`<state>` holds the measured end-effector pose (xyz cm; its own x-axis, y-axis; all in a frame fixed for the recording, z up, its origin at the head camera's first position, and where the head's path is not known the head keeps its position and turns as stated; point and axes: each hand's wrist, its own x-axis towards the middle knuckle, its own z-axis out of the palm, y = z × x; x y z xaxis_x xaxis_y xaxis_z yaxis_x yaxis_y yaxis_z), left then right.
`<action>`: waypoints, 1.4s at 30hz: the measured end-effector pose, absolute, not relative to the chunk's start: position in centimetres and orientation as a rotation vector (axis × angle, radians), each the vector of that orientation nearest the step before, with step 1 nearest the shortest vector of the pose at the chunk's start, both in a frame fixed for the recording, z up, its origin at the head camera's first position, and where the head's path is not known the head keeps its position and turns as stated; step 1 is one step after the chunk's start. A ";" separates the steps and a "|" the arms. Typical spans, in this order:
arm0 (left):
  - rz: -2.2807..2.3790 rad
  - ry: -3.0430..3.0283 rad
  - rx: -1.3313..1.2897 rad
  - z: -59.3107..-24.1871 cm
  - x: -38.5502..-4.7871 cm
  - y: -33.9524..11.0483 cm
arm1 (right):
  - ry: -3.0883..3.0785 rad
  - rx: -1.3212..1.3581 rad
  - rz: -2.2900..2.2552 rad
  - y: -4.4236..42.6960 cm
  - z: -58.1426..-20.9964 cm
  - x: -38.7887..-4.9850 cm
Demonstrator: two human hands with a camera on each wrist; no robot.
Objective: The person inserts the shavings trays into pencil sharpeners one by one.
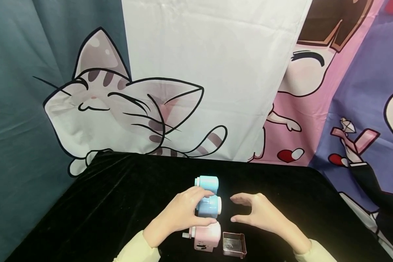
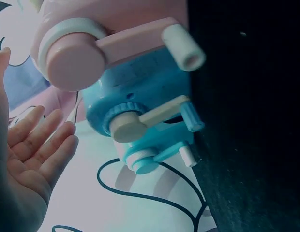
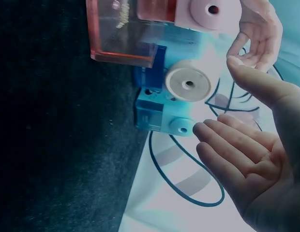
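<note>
Three hand-crank pencil sharpeners stand in a row: a pink sharpener (image 1: 205, 238) nearest, a blue sharpener (image 1: 208, 207) in the middle, a light blue sharpener (image 1: 208, 182) farthest. Above and left of the blue and pink ones hovers my left hand (image 1: 185, 210), fingers and thumb spread apart. The left wrist view shows that palm beside the sharpeners, holding nothing, with the pink crank (image 2: 135, 42) facing the camera. Right of the row, my right hand (image 1: 262, 214) is in the air with loosely bent, parted fingers and nothing held. A clear pinkish drawer (image 3: 123, 57) lies beside the pink sharpener.
Black cloth (image 1: 118, 218) covers the table under the sharpeners. Behind its far edge hangs a printed curtain (image 1: 216, 72) with a cartoon cat. Small pale bits or marks show in the drawer in the right wrist view.
</note>
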<state>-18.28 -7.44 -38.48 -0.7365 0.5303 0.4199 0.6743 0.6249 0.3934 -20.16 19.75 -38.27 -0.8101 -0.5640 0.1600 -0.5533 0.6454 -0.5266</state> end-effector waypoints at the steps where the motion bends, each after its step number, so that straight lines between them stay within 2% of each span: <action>1: -0.786 -2.587 -0.986 -38.6 -18.3 -7.5 | 2.827 -0.963 -0.890 19.8 -38.4 -20.1; 19: -0.713 -2.467 -1.058 -40.7 -17.4 -9.0 | 2.794 -0.975 -0.834 21.3 -40.2 -18.5; 42: -0.759 -2.512 -1.134 -42.2 -16.7 -7.7 | 2.732 -0.915 -0.857 22.4 -41.6 -16.9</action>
<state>-16.73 -7.75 -42.23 -0.6515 0.6093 0.4520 0.7577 0.5530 0.3466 -16.90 22.35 -41.61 -0.8061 -0.5896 0.0496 -0.5123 0.6536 -0.5571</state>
